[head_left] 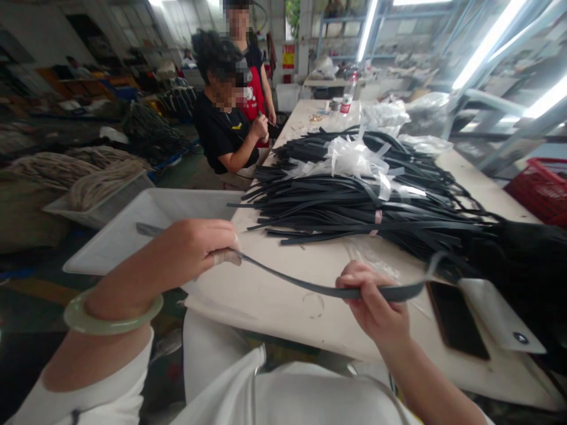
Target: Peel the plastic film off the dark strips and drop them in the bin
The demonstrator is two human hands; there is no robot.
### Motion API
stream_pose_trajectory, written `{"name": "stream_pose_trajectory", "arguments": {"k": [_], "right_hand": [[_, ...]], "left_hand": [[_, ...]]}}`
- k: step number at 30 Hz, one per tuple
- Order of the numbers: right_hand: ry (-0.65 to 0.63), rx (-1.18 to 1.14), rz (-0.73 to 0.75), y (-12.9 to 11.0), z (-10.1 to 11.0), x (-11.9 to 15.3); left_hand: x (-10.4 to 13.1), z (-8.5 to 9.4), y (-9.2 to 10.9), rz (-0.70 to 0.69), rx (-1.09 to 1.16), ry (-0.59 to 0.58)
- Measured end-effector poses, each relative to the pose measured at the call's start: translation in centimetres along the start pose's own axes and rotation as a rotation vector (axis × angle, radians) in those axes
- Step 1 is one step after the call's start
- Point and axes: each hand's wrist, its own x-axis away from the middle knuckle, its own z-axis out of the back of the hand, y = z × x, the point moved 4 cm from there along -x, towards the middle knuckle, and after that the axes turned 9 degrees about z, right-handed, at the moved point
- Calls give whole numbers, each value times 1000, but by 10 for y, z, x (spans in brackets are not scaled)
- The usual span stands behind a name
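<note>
A long, flat dark strap (pixel 292 280) stretches between my two hands above the table's front edge, sagging a little in the middle. My left hand (pixel 206 245) pinches it near the left; what looks like tape or a cover wraps a fingertip, and an end of strap sticks out behind the hand over the white tub. My right hand (pixel 374 301) is closed around the strap further along, and a blurred end curls up beyond it. Behind them lies a large pile of similar dark straps (pixel 319 200), with a pinkish band round one bundle and clear plastic strips (pixel 354 158) on top.
A phone (pixel 456 319) and a white card-like case (pixel 500 313) lie right of my right hand. The white tub (pixel 146 206) stands left of the table (pixel 266 307). A red basket (pixel 543 186) is at right, a bottle (pixel 348 94) further back. Two people are across the left side.
</note>
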Motion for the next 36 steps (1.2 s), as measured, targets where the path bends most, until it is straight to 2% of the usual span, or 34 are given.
{"name": "stream_pose_trajectory", "arguments": {"k": [2,4,7,10,13,15,17,19,22,25,28,30,32,34,36], "right_hand": [[-74,210,109,-3,3,1],[-53,381,152,-2,8,4],[20,513,87,6,19,13],[34,569,5,16,31,27],[167,738,-18,13,54,40],[326,848,10,4,74,47],[381,858,22,-3,89,52],[298,808,-21,-3,98,57],[176,784,-121,5,99,67],[137,801,-224,18,87,80],[99,770,-388,36,70,92],[52,730,-481,44,64,99],[61,707,-487,44,72,104],[138,725,-449,39,96,109],[228,771,-403,34,130,114]], "left_hand": [[-6,1,-5,11,-10,12],[-15,-21,-10,14,51,-42],[-29,-85,-13,9,238,-179],[-41,-150,-5,-71,436,-258],[-52,-188,9,-127,468,-277],[-60,-199,15,-105,441,-240],[-65,-207,18,-58,434,-190],[-66,-217,20,-24,463,-169],[-60,-240,29,-4,518,-190],[-51,-262,40,9,574,-216],[-47,-277,49,7,595,-257],[-46,-281,51,-18,584,-314],[-44,-279,48,-37,568,-369],[-41,-271,39,-26,543,-387],[-37,-260,27,13,517,-374]]}}
